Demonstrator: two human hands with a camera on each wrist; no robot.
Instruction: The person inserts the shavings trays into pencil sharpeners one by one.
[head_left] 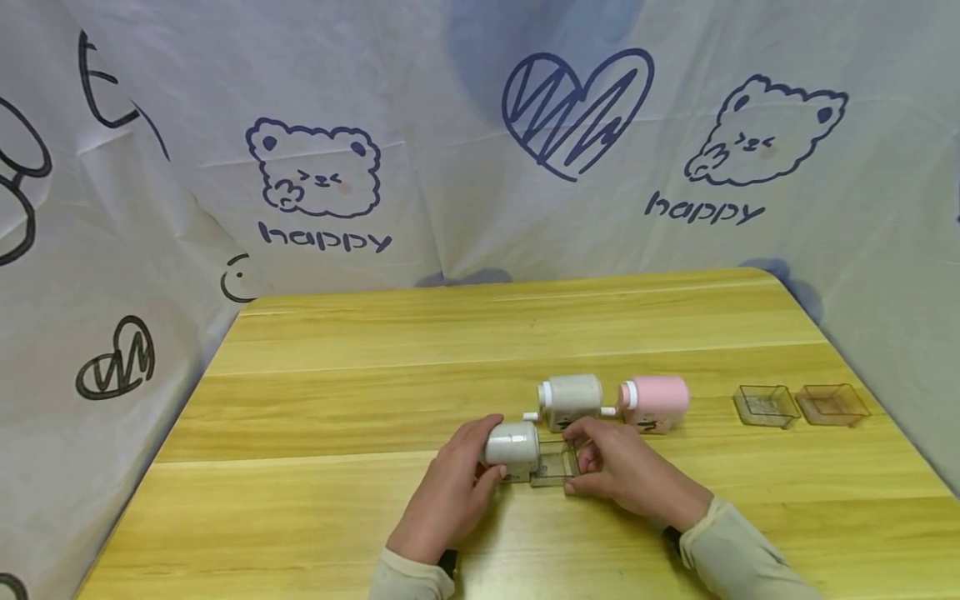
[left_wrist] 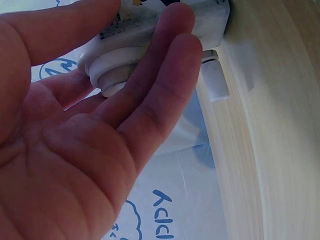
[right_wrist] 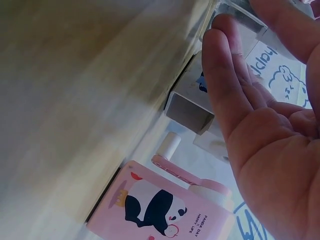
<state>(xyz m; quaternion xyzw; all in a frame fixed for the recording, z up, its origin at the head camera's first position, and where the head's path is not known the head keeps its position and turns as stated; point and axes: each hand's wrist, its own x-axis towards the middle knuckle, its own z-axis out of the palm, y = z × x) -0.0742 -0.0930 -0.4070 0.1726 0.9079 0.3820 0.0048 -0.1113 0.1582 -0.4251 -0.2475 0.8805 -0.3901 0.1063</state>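
Note:
My left hand (head_left: 453,479) grips a light grey crank pencil sharpener (head_left: 512,443) from its left side, thumb in front and fingers behind. In the left wrist view its collar and white crank knob (left_wrist: 216,82) show past the fingers. A clear shavings drawer (head_left: 551,478) lies against the sharpener's right end. My right hand (head_left: 622,468) pinches the drawer's right end between thumb and fingers. Just behind stand a second grey sharpener (head_left: 573,400), with a bare drawer slot (right_wrist: 190,114) in the right wrist view, and a pink sharpener (head_left: 660,400) with a panda print.
Two more see-through drawers sit side by side at the right of the wooden table (head_left: 360,375): a smoky one (head_left: 767,408) and a brownish-pink one (head_left: 832,408). A white cloth (head_left: 450,167) with bear and heart drawings hangs behind the table and along its sides.

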